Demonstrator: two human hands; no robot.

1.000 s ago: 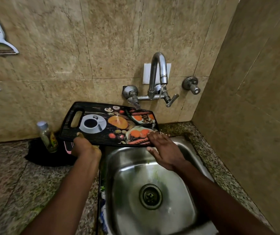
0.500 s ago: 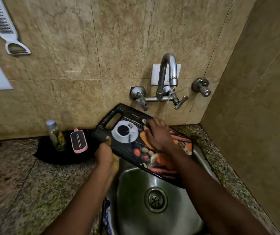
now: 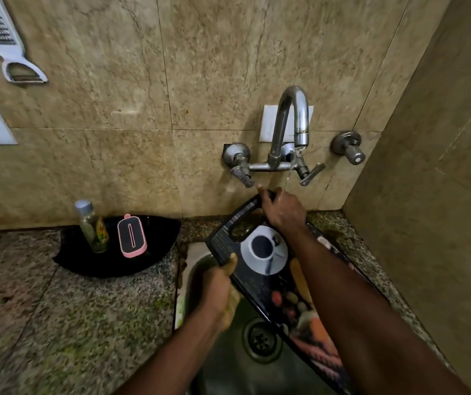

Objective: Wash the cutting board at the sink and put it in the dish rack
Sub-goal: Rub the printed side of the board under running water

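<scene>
— Site?
— Tan tiled wall [image 3: 200, 67], stone counter [image 3: 71, 323]. On my feed the cutting board [image 3: 262, 249] tilts over the sink [image 3: 228, 363], handle end raised toward the tap [image 3: 288, 121].
— Hands?
— Left hand [image 3: 220, 292] grips the board's left edge, thumb on the printed face. Right hand [image 3: 281, 210] has its fingers curled round the handle end, under a thin stream of water. A bottle [image 3: 91, 226] stands well left.
</scene>
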